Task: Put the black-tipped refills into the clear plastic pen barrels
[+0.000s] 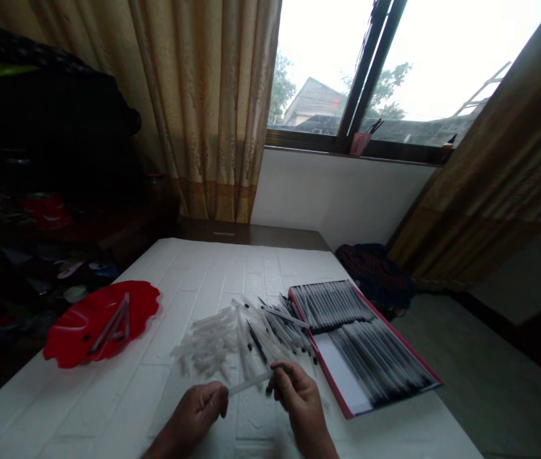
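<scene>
A narrow, translucent plastic tube [250, 384] is stretched between my two hands above the near part of the table. My left hand [198, 409] pinches its left end, thumb on top. At its other end are the closed fingers of my right hand [297, 400], and a small dark tip shows just under them. Beyond my hands lies a loose pile of clear tubes [210, 341]. Thin black sticks [257, 341], perhaps pens or brushes, and more black-tipped tubes lie mixed at the pile's right side.
Right of the pile, a red-edged box [339, 382] holds two rows of dark sticks in clear sleeves. A red scalloped dish [67, 328] with a few tubes stands at the left on the white table [165, 268]. A dark cluttered shelf [122, 236] is beyond it.
</scene>
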### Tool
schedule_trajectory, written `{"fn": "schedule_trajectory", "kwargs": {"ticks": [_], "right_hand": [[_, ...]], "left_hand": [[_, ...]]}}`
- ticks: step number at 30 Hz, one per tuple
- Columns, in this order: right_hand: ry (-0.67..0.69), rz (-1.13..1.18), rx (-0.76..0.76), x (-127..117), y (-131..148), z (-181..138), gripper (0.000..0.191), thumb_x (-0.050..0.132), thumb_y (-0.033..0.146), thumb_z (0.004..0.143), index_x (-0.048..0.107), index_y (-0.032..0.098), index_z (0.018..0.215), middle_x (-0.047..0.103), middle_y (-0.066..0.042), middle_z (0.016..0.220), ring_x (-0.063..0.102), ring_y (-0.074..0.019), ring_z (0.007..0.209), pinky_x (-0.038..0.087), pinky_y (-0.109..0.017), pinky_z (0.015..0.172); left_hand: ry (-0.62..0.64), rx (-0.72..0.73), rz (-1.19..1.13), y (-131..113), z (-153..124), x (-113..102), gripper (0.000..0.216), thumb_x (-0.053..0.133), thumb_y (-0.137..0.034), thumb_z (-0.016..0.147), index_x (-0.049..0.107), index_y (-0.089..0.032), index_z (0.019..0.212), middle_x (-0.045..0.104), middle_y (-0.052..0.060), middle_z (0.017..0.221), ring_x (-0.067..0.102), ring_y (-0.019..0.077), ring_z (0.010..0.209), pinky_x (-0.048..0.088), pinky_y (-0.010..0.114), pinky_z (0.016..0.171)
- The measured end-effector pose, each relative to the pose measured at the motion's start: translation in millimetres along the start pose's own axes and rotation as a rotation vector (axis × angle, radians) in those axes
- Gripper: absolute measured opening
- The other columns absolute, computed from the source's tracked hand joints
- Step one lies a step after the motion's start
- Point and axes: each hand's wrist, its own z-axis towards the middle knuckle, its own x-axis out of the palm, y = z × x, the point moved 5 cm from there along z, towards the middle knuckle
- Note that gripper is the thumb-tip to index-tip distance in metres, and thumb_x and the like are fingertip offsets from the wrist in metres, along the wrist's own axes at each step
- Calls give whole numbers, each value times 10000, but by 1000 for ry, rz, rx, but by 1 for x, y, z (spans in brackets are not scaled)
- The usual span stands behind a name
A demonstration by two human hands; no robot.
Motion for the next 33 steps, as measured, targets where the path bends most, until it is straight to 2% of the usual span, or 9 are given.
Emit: {"fn": "schedule_trajectory", "kwargs": {"ticks": [2,6,9,12,16,19,25,28,33], "right_hand": [[-68,14,-12,-13,6,4,327,705,486,711,679,182,829,614,11,561,511,-109,481,383,-197,436],[-354,82,-123,-54,24,18,382,738,498,658,660,200,884,657,-1,678,591,-133,577,459,-211,508],[-304,-103,-181,-53,28,24,347,698,464,711,662,180,906,663,-7,656,586,-139,544,459,-219,487],[-214,-396,-281,-33,19,19,241,647,384,762,663,179,887,709,-45,746,644,-177,627,503,-250,560],[-176,-827,-491,-8,9,10,124,552,264,805,649,196,841,711,-43,728,656,-183,614,490,-254,581],[-169,-1058,-638,0,6,8,121,504,216,819,625,205,817,693,-39,706,658,-193,639,474,-261,598],[-104,-1283,-706,4,1,8,92,537,201,810,606,221,869,678,-38,766,645,-211,727,471,-279,656],[-102,-1268,-715,3,5,5,126,549,206,813,604,225,925,685,-51,862,645,-218,809,482,-287,714],[-88,-1200,-691,-3,13,-3,150,493,149,827,601,233,888,679,-39,847,646,-199,794,488,-274,691]], "left_hand": [[33,-54,-55,4,3,-3,669,324,-805,734,467,-199,487,364,-52,444,341,86,431,291,217,447],[65,-223,-226,17,9,-6,667,308,-841,697,404,-212,496,258,-97,374,182,52,347,141,209,359],[31,-212,-258,20,16,-4,679,408,-870,603,491,-196,608,261,-120,380,196,48,354,156,193,364],[-129,-163,-217,20,16,-8,665,441,-837,630,557,-198,773,283,-126,414,263,60,368,234,182,376],[-503,9,120,9,4,-36,499,505,-699,732,635,-231,843,621,-31,676,583,131,601,457,222,554],[-660,158,485,-4,2,-54,385,486,-602,810,650,-265,897,674,-7,859,640,172,788,497,264,705],[-648,353,1014,-5,17,-55,397,324,-462,929,646,-234,971,666,48,903,622,207,833,485,355,768],[-662,369,1083,0,18,-51,365,327,-414,941,630,-230,1028,650,56,949,611,200,865,477,347,776],[-742,453,1067,-3,11,-51,360,338,-404,949,609,-202,1071,629,66,951,603,199,872,474,341,783]]}}
